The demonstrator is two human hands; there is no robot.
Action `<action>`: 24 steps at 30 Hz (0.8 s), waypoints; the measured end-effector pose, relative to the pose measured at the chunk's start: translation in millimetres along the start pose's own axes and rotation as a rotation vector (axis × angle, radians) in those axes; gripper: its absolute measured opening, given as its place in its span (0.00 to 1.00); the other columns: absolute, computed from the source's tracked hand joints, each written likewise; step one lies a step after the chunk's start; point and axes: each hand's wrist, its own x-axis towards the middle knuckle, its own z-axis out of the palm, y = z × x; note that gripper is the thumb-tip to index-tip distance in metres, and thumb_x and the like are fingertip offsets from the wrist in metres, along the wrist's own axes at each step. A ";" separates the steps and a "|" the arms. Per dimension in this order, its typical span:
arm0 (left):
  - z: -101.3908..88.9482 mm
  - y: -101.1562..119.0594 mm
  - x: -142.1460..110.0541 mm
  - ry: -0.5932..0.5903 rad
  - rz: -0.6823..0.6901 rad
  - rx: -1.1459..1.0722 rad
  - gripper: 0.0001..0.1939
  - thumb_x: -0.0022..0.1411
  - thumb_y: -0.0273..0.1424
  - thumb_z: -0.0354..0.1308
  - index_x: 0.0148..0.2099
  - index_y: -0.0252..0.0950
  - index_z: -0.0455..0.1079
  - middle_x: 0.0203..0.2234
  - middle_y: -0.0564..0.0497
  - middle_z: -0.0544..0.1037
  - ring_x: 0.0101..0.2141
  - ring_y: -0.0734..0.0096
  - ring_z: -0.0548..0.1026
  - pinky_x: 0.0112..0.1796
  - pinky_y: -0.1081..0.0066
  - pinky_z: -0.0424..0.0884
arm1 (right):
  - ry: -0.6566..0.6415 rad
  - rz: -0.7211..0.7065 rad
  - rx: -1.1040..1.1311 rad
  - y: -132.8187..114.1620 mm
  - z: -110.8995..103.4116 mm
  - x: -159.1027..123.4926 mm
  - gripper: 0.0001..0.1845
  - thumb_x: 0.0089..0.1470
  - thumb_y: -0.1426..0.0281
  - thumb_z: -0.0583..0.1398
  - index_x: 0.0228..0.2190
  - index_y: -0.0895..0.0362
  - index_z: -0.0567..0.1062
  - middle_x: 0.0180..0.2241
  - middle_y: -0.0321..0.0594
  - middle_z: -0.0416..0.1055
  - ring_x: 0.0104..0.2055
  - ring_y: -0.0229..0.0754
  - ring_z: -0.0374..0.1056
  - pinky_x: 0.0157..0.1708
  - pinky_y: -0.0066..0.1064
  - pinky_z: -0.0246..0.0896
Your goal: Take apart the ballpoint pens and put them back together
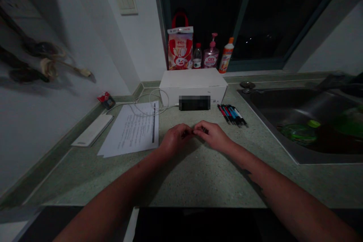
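Observation:
My left hand (pixel 176 138) and my right hand (pixel 212 134) meet low over the middle of the counter, fingertips pinched close together. A tiny dark thing shows between the fingertips, too small to name. Just beyond my hands, a dark phone-like slab (pixel 194 103), partly blurred over, leans against the front of a white box (pixel 195 79). Several pens (pixel 231 115) with black, red, blue and white parts lie side by side past my right hand. Printed sheets of paper (pixel 133 128) lie to the left of my left hand.
A white cable (pixel 147 112) loops over the sheets. Left of them lie a flat white slab (pixel 93 130) and a small red-and-black packet (pixel 106 100). A steel sink (pixel 272 121) borders the counter (pixel 198 181) on the right. Bottles (pixel 211 55) and a red-and-white bag (pixel 180 49) stand behind the box.

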 end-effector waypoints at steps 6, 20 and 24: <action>-5.5 -1.3 2.0 0.035 -0.060 0.010 0.11 0.65 0.29 0.58 0.50 0.39 0.75 0.38 0.47 0.81 0.37 0.64 0.78 0.41 0.64 0.74 | 0.224 0.198 0.212 11.3 -12.8 6.4 0.13 0.54 0.57 0.61 0.32 0.54 0.73 0.24 0.34 0.70 0.24 0.38 0.64 0.23 0.29 0.57; -12.4 -1.2 5.4 0.080 0.024 0.087 0.08 0.66 0.27 0.57 0.45 0.37 0.77 0.38 0.46 0.81 0.41 0.62 0.77 0.46 0.61 0.73 | 0.120 0.423 0.434 12.6 -23.0 6.8 0.17 0.50 0.56 0.66 0.34 0.56 0.76 0.27 0.38 0.75 0.23 0.36 0.67 0.16 0.25 0.61; -14.0 -5.2 5.6 0.149 -0.003 0.038 0.08 0.66 0.28 0.59 0.45 0.38 0.77 0.40 0.47 0.82 0.41 0.64 0.78 0.46 0.63 0.74 | -0.050 0.398 0.389 14.4 -21.1 4.4 0.16 0.55 0.58 0.63 0.39 0.57 0.79 0.28 0.40 0.76 0.23 0.34 0.66 0.17 0.24 0.60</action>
